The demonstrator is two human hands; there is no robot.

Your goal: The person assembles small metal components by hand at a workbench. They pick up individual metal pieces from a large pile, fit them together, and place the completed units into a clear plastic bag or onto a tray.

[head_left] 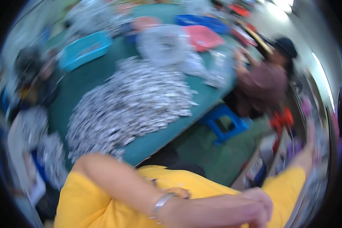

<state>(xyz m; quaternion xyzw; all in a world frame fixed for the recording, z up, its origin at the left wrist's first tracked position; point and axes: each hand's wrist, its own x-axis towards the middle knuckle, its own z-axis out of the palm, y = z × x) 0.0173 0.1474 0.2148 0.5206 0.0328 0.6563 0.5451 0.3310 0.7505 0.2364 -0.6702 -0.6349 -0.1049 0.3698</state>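
My left hand (235, 209), with a metal band (161, 205) at the wrist, crosses in front of my yellow shirt (201, 182) at the lower edge. Its fingers curl inward, and anything inside them is hidden. Far out to the right stretches my right arm, with my right hand (311, 131) among shelved goods; motion blur hides its fingers. A broad pile of small silvery-white flat pieces (129, 102) covers much of the green table (148, 150). Their exact kind is too blurred to tell.
On the table stand a turquoise tray (85, 51), a whitish round container (163, 43) and a pink tray (203, 38). A person in a dark cap (266, 83) works at the right side. A blue stool (226, 123) stands below the table edge. Filled clear bags (51, 155) lie left.
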